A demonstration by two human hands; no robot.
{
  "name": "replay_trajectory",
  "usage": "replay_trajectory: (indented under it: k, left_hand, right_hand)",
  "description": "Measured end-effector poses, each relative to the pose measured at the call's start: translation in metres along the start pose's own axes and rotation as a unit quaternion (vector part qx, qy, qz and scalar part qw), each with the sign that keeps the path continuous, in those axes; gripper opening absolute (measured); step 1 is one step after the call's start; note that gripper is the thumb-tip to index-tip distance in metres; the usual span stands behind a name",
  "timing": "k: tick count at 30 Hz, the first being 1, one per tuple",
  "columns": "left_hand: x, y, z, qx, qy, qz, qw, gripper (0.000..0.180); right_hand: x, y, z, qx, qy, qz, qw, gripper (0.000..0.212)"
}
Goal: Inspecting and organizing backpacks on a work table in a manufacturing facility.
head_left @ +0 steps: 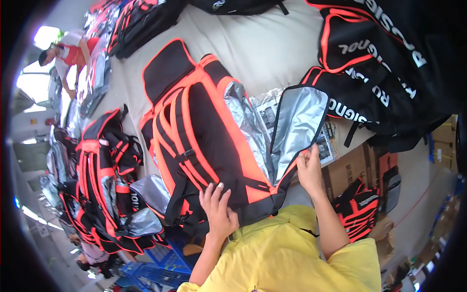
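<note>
A black and orange backpack (214,126) lies on the table in front of me, its shoulder straps facing up. My left hand (218,208) rests on the lower end of the backpack, fingers spread, close to the strap ends. On the right, a side flap with silver lining (300,124) is folded outward from the bag. My right hand (309,168) pinches the edge of this flap near its lower corner. Silver lining (243,117) also shows in the opened side pocket along the bag's right edge.
A pale cloth-covered table (262,44) carries the work. More black and orange bags are heaped at the right (374,68) and left (97,180). A person (73,56) in a red apron bends over silver material at far left. Cardboard boxes (352,170) stand below the right edge.
</note>
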State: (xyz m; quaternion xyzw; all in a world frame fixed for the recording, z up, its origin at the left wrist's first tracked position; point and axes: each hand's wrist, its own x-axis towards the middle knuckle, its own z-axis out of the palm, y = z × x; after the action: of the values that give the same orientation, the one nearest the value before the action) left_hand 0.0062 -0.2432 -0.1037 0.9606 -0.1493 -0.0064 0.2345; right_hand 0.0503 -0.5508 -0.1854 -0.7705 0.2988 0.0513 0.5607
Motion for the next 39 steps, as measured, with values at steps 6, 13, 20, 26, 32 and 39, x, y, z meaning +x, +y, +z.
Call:
replay_trajectory:
  k: [6,13,20,26,32,39]
  left_hand:
    - [0.129,0.078,0.017,-0.144,-0.006,-0.029,0.989,0.027]
    - [0.207,0.083,0.109,0.273,-0.260,-0.170,0.911,0.045]
    - [0.185,0.014,0.078,-0.262,-0.255,-0.325,0.872,0.028]
    - [0.151,0.005,0.049,-0.429,-0.181,-0.340,0.817,0.027]
    - [0.142,0.017,0.044,-0.417,-0.151,-0.354,0.824,0.025]
    - [0.094,0.071,-0.032,-0.091,0.078,-0.215,0.969,0.012]
  right_hand:
    - [-0.025,0.016,-0.018,0.266,-0.043,0.006,0.963,0.034]
    - [-0.059,0.006,-0.045,0.355,-0.103,-0.013,0.929,0.027]
    - [-0.059,0.019,-0.062,0.395,-0.146,0.000,0.907,0.034]
    - [-0.067,-0.001,-0.072,0.393,-0.237,0.008,0.888,0.040]
    - [-0.057,-0.010,-0.076,0.344,-0.253,-0.057,0.903,0.038]
    - [-0.019,-0.010,-0.070,0.348,-0.267,0.024,0.898,0.035]
